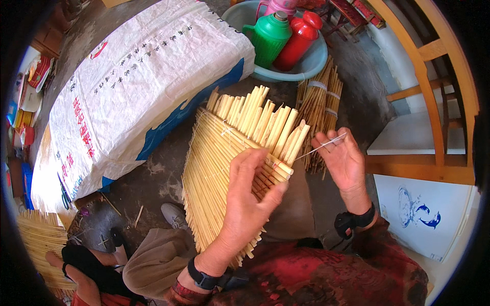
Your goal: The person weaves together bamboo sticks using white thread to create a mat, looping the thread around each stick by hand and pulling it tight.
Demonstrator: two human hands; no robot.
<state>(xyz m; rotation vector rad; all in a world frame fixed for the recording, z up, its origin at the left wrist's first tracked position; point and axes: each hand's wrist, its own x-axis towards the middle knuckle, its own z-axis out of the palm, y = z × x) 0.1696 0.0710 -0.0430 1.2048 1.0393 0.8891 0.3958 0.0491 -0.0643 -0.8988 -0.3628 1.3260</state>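
Observation:
A fan-shaped mat of pale straw-coloured stalks lies tilted before me, its stalk ends uneven along the top. My left hand grips the mat's right edge, thumb and fingers around the outermost stalks. From that edge a thin white cord stretches up to my right hand. The cord runs across its fingers, palm turned toward the mat. A white knot of cord shows on the stalks farther up. My left hand hides part of the mat's lower right.
A large white woven sack lies at the upper left. Behind the mat, a blue basin holds green and red flasks. Tied stalk bundles lie beside it. A wooden chair stands right. Another person's hand rests near a second mat.

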